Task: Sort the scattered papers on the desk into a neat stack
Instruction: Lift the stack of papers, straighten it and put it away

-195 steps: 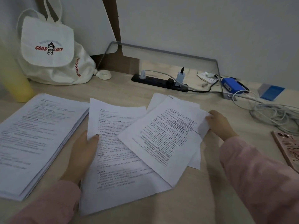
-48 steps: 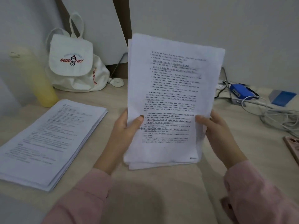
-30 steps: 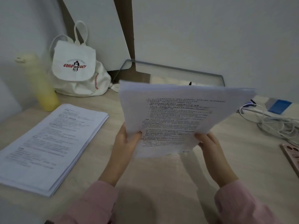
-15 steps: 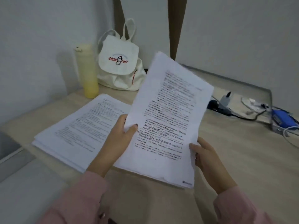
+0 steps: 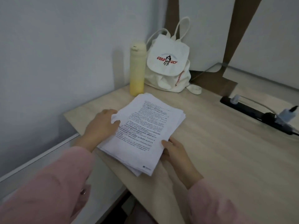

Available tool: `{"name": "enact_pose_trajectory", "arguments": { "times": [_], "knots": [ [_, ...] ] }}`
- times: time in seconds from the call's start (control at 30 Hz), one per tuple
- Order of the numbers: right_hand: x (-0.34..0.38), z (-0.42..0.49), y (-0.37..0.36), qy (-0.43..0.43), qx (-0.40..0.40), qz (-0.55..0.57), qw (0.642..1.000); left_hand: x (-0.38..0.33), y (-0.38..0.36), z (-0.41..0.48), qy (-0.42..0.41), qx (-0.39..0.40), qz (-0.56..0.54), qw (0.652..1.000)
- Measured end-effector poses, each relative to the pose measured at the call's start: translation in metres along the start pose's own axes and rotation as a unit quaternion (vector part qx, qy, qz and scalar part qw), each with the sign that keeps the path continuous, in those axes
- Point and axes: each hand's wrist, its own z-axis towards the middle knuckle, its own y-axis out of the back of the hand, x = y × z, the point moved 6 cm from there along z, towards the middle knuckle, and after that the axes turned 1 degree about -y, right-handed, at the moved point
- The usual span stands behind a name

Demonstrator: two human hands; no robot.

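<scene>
A thick stack of printed white papers (image 5: 142,131) lies on the wooden desk (image 5: 226,159) near its left corner. The top sheets sit slightly askew on the pile below. My left hand (image 5: 102,126) grips the stack's left edge, thumb on the top sheet. My right hand (image 5: 174,151) holds the stack's near right edge with fingers curled against it. Both wrists wear pink sleeves.
A yellow bottle (image 5: 137,68) and a white "GOOD LUCK" backpack (image 5: 168,65) stand by the wall behind the stack. A black power strip (image 5: 252,113) with plugs and cables lies at the right. The desk's left edge (image 5: 84,131) drops off beside my left hand.
The handful of sheets I held upright in the air has come down onto the big pile at the left. Both hands went down with it and now rest at the stack's edges.
</scene>
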Motion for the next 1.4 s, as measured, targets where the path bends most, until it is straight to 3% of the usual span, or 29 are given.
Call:
{"name": "enact_pose_trajectory", "arguments": {
  "times": [0.17, 0.33, 0.47, 0.53, 0.6, 0.83, 0.9, 1.0, 1.17, 1.27, 1.4],
  "knots": [
    [-0.003, 0.003, 0.008, 0.011, -0.055, -0.090, 0.994, 0.030, -0.017, 0.010, 0.031, 0.063, 0.026, 0.997],
    [-0.002, -0.001, 0.013, -0.040, -0.032, 0.055, 0.997, 0.015, -0.016, 0.005, 0.028, 0.063, 0.006, 0.998],
    [0.003, 0.003, 0.046, -0.060, -0.112, -0.005, 0.992, -0.002, -0.024, -0.007, 0.035, 0.123, 0.050, 0.991],
    [0.001, 0.004, 0.066, -0.079, -0.135, -0.045, 0.987, -0.009, -0.034, -0.013, 0.060, 0.163, -0.060, 0.983],
    [0.000, 0.000, 0.081, -0.105, -0.145, -0.065, 0.982, -0.019, -0.045, -0.022, 0.097, 0.215, -0.204, 0.950],
    [-0.004, -0.032, 0.100, -0.049, -0.129, -0.055, 0.989, -0.060, -0.083, -0.041, 0.011, 0.297, -0.217, 0.930],
    [-0.007, -0.048, 0.108, -0.011, -0.155, -0.016, 0.988, -0.072, -0.089, -0.045, -0.021, 0.287, -0.228, 0.930],
    [0.004, -0.076, 0.123, 0.055, -0.176, 0.046, 0.982, -0.091, -0.087, -0.044, -0.023, 0.199, -0.294, 0.935],
    [0.048, -0.120, 0.150, 0.156, -0.184, 0.080, 0.967, -0.160, -0.086, -0.063, -0.002, 0.282, -0.542, 0.791],
    [0.076, -0.138, 0.170, 0.201, -0.194, 0.042, 0.959, -0.200, -0.062, -0.070, -0.070, 0.187, -0.584, 0.787],
    [0.093, -0.149, 0.199, 0.229, -0.198, 0.015, 0.953, -0.234, -0.046, -0.085, -0.146, 0.119, -0.574, 0.797]
  ]
}}
